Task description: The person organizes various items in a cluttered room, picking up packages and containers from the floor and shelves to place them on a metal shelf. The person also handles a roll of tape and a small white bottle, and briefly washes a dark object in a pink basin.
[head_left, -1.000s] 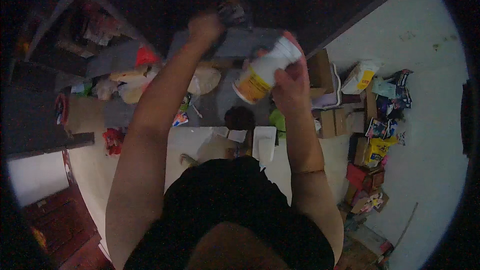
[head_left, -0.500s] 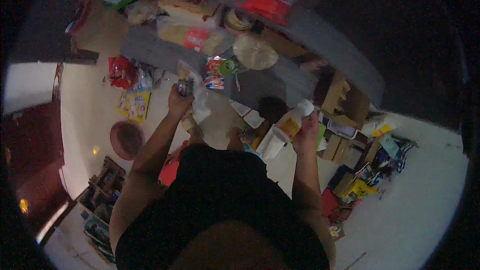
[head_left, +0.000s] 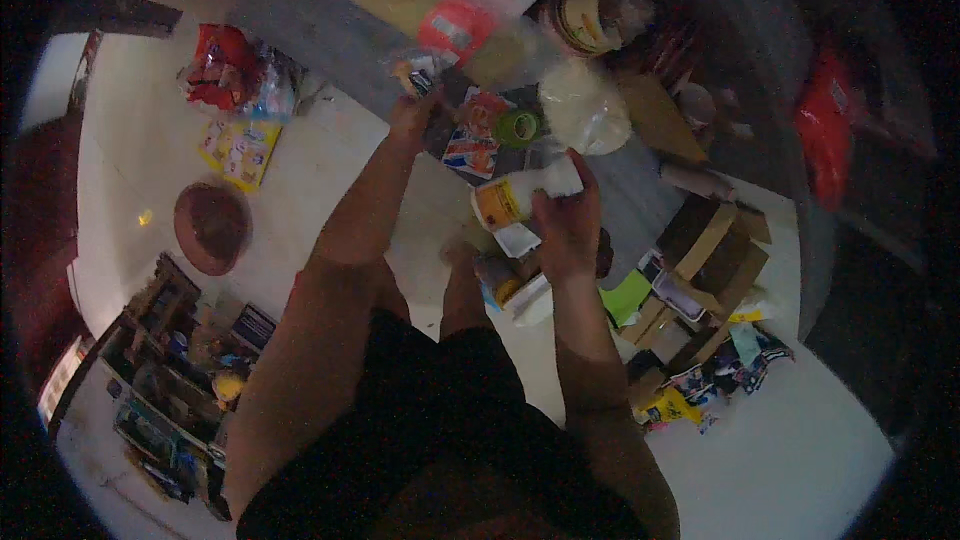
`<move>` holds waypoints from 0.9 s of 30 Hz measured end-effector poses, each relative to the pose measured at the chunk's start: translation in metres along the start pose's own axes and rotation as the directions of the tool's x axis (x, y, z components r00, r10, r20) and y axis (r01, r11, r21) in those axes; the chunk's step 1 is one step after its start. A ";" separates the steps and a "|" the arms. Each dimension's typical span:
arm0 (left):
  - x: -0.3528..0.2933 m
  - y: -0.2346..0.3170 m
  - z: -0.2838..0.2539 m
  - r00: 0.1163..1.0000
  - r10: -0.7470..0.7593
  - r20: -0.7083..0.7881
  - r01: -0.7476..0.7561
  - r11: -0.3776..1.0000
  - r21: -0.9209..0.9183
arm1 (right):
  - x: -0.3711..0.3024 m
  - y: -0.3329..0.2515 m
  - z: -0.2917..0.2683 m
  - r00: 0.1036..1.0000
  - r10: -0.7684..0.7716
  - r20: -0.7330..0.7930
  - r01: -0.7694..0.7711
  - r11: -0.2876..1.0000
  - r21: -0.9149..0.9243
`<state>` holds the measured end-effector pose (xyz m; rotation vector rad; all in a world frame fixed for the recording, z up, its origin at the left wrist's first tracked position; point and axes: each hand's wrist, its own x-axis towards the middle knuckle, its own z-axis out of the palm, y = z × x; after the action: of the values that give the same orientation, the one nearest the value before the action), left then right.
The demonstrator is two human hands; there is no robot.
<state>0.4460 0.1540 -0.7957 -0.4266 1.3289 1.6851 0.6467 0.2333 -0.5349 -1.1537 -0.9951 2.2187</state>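
My right hand (head_left: 570, 230) is closed round a white bottle (head_left: 500, 202) with an orange label, which lies tilted with its labelled end to the left. My left hand (head_left: 410, 122) is closed on a small dark thing (head_left: 420, 83) with pale and tan parts, too blurred to name. Between and just beyond my hands are a red, white and blue packet (head_left: 472, 148) and a green roll of tape (head_left: 517, 127). Beside the tape lies a clear plastic bag (head_left: 590, 118) with something whitish in it.
Beyond stand a labelled round tub (head_left: 590, 20) and a long bag with a red label (head_left: 458, 28). Open cardboard boxes (head_left: 720, 250) and crumpled packets (head_left: 740, 365) lie at right. At left are a reddish-brown bowl (head_left: 212, 228), red and yellow packages (head_left: 238, 150) and a cluttered rack (head_left: 180, 360).
The view has shifted, so the far items appear nearer. My right hand has brought the bottle leftward and forward, closer to my left hand. My left hand has reached farther forward, still holding the dark thing.
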 end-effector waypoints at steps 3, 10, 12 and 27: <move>-0.033 0.028 0.009 0.991 0.122 0.060 -0.126 0.989 0.072 | 0.019 0.026 0.008 0.993 -0.111 0.041 0.118 0.965 -0.235; -0.201 0.099 -0.013 0.695 0.533 0.483 -0.687 0.295 0.664 | 0.027 0.059 0.077 0.933 -0.144 0.330 0.306 0.800 -0.516; -0.209 0.093 -0.031 0.810 0.473 0.346 -0.538 0.365 0.760 | 0.018 0.066 0.107 0.869 -0.103 0.484 0.453 0.560 -0.693; -0.295 0.192 -0.154 0.739 0.674 0.022 -0.457 0.477 0.751 | 0.009 0.085 0.282 0.369 0.182 0.911 0.881 0.244 -0.405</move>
<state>0.4030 -0.1134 -0.5236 0.3315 2.4233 1.4331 0.4021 0.0739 -0.4948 0.3560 -2.8647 1.4248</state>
